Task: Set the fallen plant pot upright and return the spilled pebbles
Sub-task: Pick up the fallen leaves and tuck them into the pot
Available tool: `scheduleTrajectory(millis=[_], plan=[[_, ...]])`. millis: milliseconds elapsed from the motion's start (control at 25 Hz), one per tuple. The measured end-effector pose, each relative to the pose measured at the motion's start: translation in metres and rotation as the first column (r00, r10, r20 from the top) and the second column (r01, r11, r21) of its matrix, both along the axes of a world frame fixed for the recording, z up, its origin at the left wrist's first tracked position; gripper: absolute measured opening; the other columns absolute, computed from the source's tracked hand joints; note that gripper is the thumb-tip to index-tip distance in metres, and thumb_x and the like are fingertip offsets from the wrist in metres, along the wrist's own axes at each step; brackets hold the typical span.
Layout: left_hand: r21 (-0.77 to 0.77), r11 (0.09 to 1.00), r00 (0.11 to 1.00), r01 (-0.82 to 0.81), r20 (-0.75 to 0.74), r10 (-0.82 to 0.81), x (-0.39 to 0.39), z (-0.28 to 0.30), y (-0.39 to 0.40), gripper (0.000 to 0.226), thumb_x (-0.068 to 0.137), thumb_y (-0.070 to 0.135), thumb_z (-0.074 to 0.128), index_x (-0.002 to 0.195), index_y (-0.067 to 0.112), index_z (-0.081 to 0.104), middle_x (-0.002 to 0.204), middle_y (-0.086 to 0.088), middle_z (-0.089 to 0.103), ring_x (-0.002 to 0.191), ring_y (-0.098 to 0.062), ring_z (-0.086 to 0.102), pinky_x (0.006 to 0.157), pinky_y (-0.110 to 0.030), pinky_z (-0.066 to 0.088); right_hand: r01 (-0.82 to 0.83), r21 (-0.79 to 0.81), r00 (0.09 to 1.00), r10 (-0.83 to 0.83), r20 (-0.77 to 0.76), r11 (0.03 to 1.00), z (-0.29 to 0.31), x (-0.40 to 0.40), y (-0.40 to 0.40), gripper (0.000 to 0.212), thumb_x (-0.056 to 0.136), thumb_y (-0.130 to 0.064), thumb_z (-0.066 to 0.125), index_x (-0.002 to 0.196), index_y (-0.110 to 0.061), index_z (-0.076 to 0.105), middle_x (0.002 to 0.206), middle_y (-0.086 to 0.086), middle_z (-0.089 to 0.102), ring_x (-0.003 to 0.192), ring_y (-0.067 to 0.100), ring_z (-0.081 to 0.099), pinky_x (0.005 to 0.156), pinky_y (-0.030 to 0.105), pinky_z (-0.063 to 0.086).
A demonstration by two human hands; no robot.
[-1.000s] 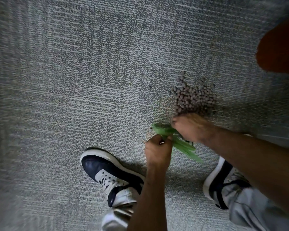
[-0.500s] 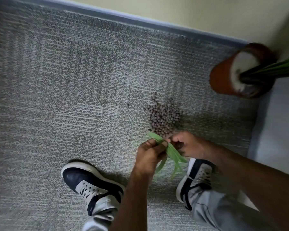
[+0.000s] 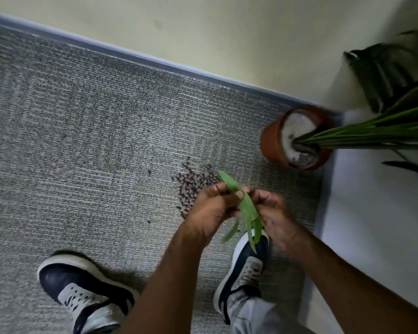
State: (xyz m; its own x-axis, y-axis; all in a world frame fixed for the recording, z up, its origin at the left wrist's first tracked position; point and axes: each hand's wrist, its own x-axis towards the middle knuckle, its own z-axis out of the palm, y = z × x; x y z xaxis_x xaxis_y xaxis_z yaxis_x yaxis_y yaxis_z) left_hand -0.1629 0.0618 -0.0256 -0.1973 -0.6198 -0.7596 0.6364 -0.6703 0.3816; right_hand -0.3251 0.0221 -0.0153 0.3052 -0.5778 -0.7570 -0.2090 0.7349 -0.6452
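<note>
— Where's your pot right now?

— Your plant pot (image 3: 273,141) is on its side on the grey carpet (image 3: 94,141), up at the right near the skirting board (image 3: 155,62). Its mouth faces right, pale filling showing inside the rim, and the long green leaves (image 3: 372,131) run out over the white surface (image 3: 372,225) beside the carpet.

— And the pebbles?

— The brown pebbles (image 3: 191,186) lie in a loose heap on the carpet, well apart from the pot, with a few strays around the edge. Your hands are above the near side of the heap and cover part of it.

— What are my hands doing?

— Your left hand (image 3: 212,210) is curled, thumb and fingers pinching a bunch of loose green leaf strips (image 3: 247,208) near their upper end. The strips poke up past your fingers and hang down over the toe of your right shoe (image 3: 241,268). Your right hand (image 3: 275,213) sits just beside them, fingers bent toward the strips — it's blurred, so I can't tell whether it grips them or only touches.

— My feet?

— Your left shoe (image 3: 82,290) is planted on the carpet at lower left, clear of the pebbles.
</note>
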Motion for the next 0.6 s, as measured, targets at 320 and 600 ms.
scheduleTrajectory(millis=[320, 600], plan=[[0.023, 0.999, 0.970, 0.027, 0.239, -0.032, -0.036, -0.006, -0.061, 0.014, 0.095, -0.007, 0.055, 0.100, -0.003, 0.068, 0.093, -0.014, 0.069, 0.080, -0.021, 0.067, 0.067, -0.026, 0.059, -0.174, -0.462, 0.845, -0.109, -0.524, 0.869, -0.011, -0.069, -0.072, 0.002, 0.084, 0.004, 0.071, 0.085, 0.005, 0.070, 0.077, 0.007, 0.073, 0.065, -0.003, 0.063, 0.068, 0.009, 0.049], [0.047, 0.997, 0.934, 0.056, 0.351, -0.069, -0.057, -0.028, -0.073, 0.015, 0.091, -0.003, 0.064, 0.098, 0.006, 0.074, 0.089, -0.004, 0.076, 0.075, -0.006, 0.072, 0.064, -0.016, 0.056, -0.728, -0.510, 0.553, -0.048, -0.832, 0.458, -0.040, -0.090, -0.129, 0.009, 0.088, -0.012, 0.069, 0.092, -0.005, 0.074, 0.088, 0.011, 0.075, 0.081, 0.026, 0.070, 0.074, 0.033, 0.055]])
